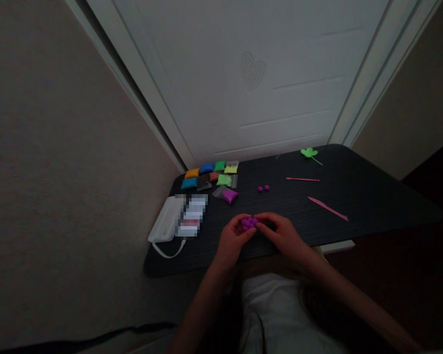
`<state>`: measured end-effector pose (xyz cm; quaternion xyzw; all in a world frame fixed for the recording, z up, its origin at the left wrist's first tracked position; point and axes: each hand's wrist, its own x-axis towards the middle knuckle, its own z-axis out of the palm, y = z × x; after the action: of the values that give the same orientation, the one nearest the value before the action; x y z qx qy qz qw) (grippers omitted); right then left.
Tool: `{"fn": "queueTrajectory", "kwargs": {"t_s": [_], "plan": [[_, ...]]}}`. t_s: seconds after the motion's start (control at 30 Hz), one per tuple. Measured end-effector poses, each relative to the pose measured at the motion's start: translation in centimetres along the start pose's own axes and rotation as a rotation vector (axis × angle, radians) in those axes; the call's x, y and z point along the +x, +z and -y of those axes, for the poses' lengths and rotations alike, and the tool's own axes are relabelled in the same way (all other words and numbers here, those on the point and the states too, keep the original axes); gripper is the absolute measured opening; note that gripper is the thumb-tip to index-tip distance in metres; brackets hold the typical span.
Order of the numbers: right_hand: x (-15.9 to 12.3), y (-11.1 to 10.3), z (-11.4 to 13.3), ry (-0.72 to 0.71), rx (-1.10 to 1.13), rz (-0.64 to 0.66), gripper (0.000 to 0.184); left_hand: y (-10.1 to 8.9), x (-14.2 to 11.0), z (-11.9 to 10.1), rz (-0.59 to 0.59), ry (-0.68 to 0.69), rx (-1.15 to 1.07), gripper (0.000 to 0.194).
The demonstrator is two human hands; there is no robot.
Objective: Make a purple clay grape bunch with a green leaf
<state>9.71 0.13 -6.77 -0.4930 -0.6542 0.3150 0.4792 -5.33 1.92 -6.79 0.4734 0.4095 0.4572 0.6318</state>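
The left hand (232,238) covers part of the purple cluster of balls (249,224), so their number cannot be told. The phone screen (194,215) is blurred into blocks (its content unreadable), and the door (299,59) runs out of view past the top edge.
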Motion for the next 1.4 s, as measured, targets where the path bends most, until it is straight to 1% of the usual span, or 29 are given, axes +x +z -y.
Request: {"fn": "queueTrajectory", "kwargs": {"t_s": [0.23,0.37,0.43,0.6,0.73,0.8,0.9,1.4], "plan": [[0.07,-0.10,0.19,-0.007,0.018,0.016,0.020,-0.01,0.04,0.18,0.010,0.015,-0.005,0.037],[0.02,-0.07,0.01,0.017,0.054,-0.020,0.021,-0.02,0.04,0.22,0.036,0.052,-0.051,0.052],[0.03,-0.05,-0.14,0.035,0.094,-0.029,0.021,-0.07,0.06,0.29,0.045,0.066,-0.085,0.055],[0.12,0.00,-0.46,0.055,0.151,-0.037,0.021,-0.30,0.20,0.67,0.063,0.083,-0.112,0.045],[0.09,0.08,-0.60,0.056,0.233,-0.011,0.031,-0.40,0.26,0.81,0.052,0.074,-0.130,0.041],[0.05,0.10,-0.61,0.049,0.224,0.015,0.035,-0.41,0.23,0.76,0.051,0.069,-0.143,0.040],[0.03,0.05,-0.59,0.038,0.174,0.037,0.034,-0.38,0.12,0.59,0.056,0.067,-0.159,0.036],[0.02,0.08,-0.64,0.035,0.144,0.037,0.031,-0.24,0.14,0.39,0.060,0.021,-0.179,0.034]]}}
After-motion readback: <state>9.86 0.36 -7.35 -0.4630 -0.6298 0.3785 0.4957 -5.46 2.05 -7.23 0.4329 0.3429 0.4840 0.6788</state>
